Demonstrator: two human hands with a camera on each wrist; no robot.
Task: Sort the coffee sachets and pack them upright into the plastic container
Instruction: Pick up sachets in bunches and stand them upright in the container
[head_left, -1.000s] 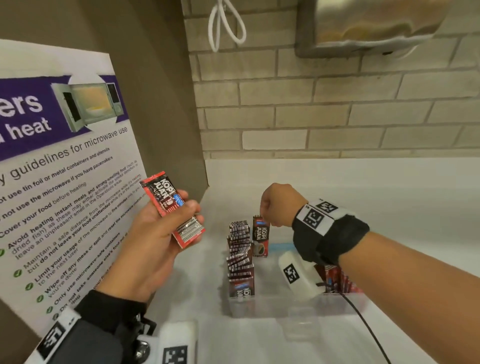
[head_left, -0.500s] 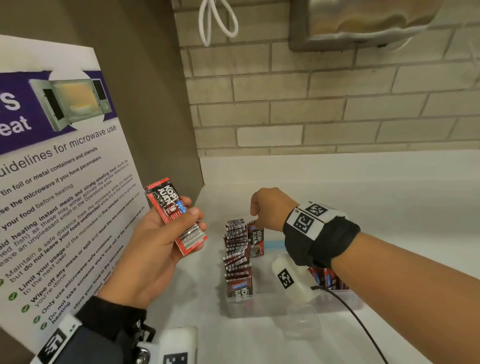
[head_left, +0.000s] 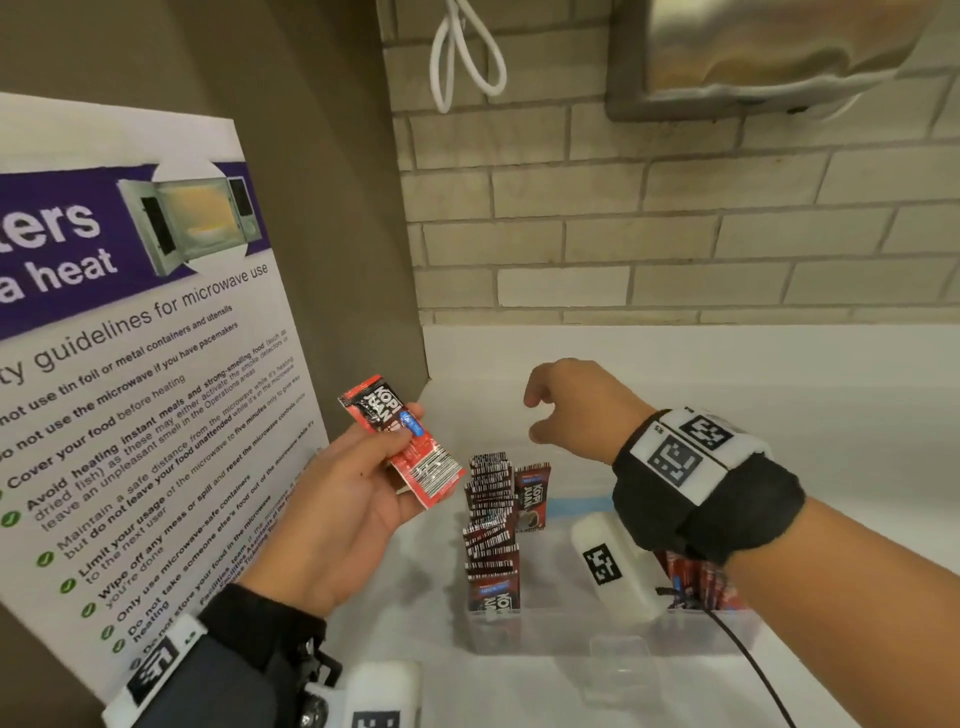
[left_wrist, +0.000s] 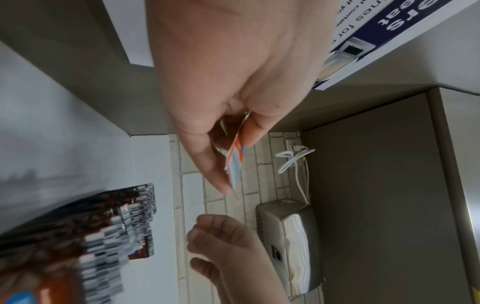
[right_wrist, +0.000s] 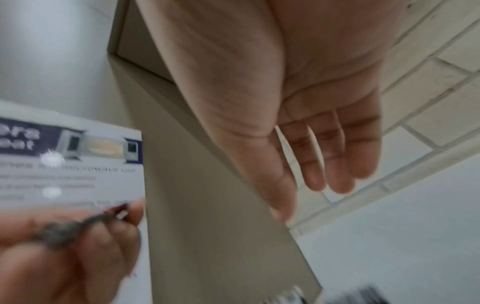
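My left hand (head_left: 363, 483) pinches a few red coffee sachets (head_left: 402, 441) between thumb and fingers, up left of the clear plastic container (head_left: 613, 631). The sachets' edge (left_wrist: 235, 162) shows in the left wrist view. Inside the container a row of dark sachets (head_left: 491, 530) stands upright along the left wall, one more dark sachet (head_left: 531, 499) stands beside it, and red sachets (head_left: 696, 582) sit at the right, partly hidden by my wrist. My right hand (head_left: 566, 405) hovers empty above the container's far end, fingers relaxed (right_wrist: 335, 164).
A microwave guidelines poster (head_left: 135, 374) leans on the brown side panel at the left. A brick wall (head_left: 675, 234) rises behind the white counter (head_left: 779, 415), with a steel dispenser (head_left: 769, 52) and a white cable loop (head_left: 467, 57) mounted above.
My right hand let go of the dark sachet it was setting in the container and lifted up, now empty. My left hand stayed roughly in place with its sachets.
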